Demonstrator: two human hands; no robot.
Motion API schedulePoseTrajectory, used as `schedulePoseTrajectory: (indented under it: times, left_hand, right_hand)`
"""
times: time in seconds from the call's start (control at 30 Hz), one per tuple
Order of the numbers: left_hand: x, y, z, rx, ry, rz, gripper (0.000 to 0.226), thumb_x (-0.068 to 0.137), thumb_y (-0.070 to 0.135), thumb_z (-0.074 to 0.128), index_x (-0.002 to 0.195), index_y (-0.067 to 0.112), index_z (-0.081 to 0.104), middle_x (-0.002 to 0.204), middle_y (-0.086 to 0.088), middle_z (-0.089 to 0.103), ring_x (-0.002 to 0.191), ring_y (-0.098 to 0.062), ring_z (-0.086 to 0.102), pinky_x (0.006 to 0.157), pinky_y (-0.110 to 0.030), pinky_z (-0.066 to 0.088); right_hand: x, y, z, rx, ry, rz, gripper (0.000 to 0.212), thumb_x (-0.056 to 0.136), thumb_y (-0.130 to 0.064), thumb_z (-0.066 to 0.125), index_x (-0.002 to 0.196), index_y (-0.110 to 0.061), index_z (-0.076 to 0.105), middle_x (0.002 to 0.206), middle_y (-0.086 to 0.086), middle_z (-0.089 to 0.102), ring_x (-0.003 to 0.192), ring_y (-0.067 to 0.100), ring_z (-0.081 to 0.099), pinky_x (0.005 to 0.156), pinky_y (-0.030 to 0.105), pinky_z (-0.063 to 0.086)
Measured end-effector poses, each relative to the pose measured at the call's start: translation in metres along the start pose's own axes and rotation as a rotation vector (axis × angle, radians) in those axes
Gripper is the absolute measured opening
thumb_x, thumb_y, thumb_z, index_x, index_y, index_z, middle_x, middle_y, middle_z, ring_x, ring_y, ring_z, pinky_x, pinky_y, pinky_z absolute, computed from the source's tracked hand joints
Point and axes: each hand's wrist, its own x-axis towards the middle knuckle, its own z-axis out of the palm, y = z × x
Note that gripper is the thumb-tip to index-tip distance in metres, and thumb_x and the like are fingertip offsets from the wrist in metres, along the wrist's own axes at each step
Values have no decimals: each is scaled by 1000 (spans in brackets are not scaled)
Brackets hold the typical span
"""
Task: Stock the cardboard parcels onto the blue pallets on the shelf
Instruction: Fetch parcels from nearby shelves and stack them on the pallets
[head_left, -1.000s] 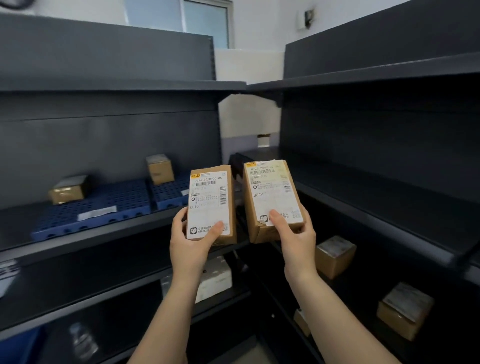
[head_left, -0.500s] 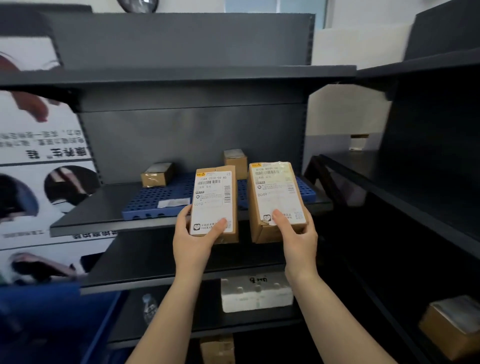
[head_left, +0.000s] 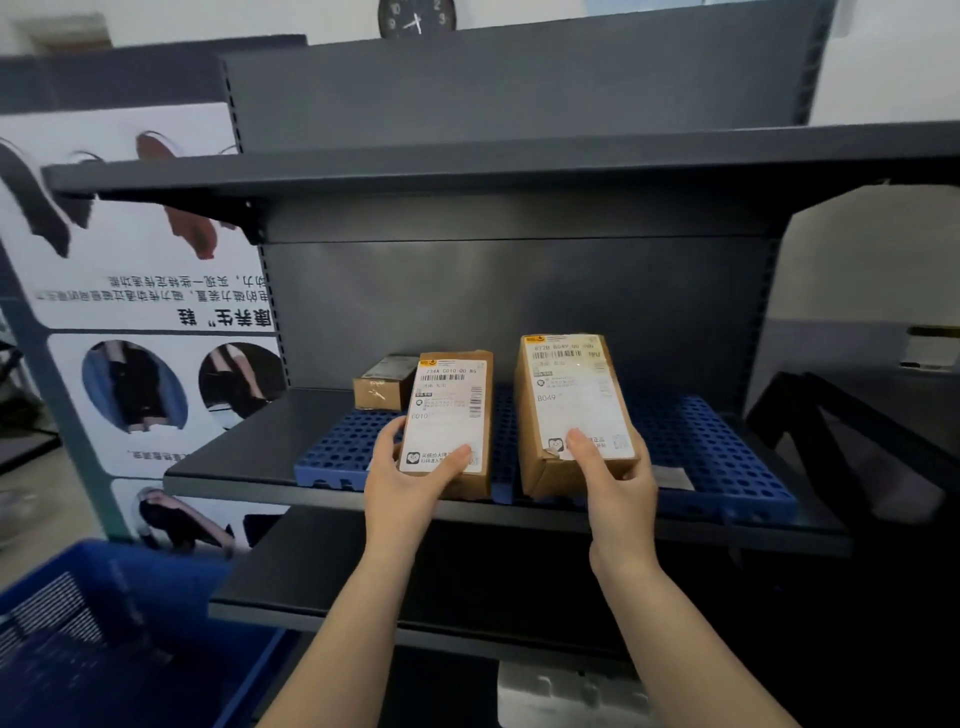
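My left hand (head_left: 402, 480) grips the lower end of a flat cardboard parcel (head_left: 451, 415) with a white label, held upright over the front of the left blue pallet (head_left: 337, 452). My right hand (head_left: 615, 475) grips a thicker labelled cardboard parcel (head_left: 571, 405), also upright, above the front of the right blue pallet (head_left: 711, 452). Whether either parcel touches its pallet I cannot tell. Both pallets lie side by side on the dark middle shelf (head_left: 249, 457). A small brown box (head_left: 382, 384) stands at the back of the left pallet.
An upper shelf (head_left: 467, 166) overhangs the pallets. A lower shelf (head_left: 291, 582) juts out below. A blue basket (head_left: 124, 639) sits at the lower left. A poster board (head_left: 145, 291) stands left of the rack, and a white foam block (head_left: 566, 691) lies on the lowest level.
My view has swung left and closer to the rack. Both hands have carried the parcels forward, so that they now stand over the front of the blue pallets.
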Motion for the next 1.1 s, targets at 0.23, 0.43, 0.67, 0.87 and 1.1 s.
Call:
schedulePoseTrajectory:
  times: [0.23,0.43,0.67,0.87,1.1]
  left_hand:
    - [62,-11,8,53,8,-23,72,70,27,80,131,23,41,111,10,51,99,-10,51,74,-19,42]
    - [121,-34,9,79,-62,-60,70,68,30,81,128,21,47,112,6,61,99,-11,57,80,-24,45]
    - [175,-55,8,244,-136,-110,70,73,38,76,132,19,43,118,2,60,102,-15,57,78,-24,42]
    - [192,-70,2,644,-239,93,69,78,58,59,132,18,43,128,-4,56,117,-27,51,92,-39,47]
    - [203,-75,0,884,-408,477,55,84,50,58,131,24,49,136,3,48,124,-22,39,100,-35,39]
  right_hand:
    - [39,25,35,11,9,64,53,77,-22,75,125,-25,54,114,-9,64,104,5,59,77,16,45]
    - [64,44,69,2,58,96,48,76,-23,76,119,-30,56,108,-12,65,100,3,60,72,15,45]
    - [86,68,108,-59,98,64,43,76,-23,77,114,-29,60,105,-14,67,100,3,62,80,20,48]
    - [96,85,121,-66,159,77,38,74,-23,78,107,-33,61,106,-13,67,102,6,62,92,29,49]
    - [101,92,127,-54,194,60,32,74,-23,78,94,-39,59,100,-16,66,98,2,61,84,22,47]
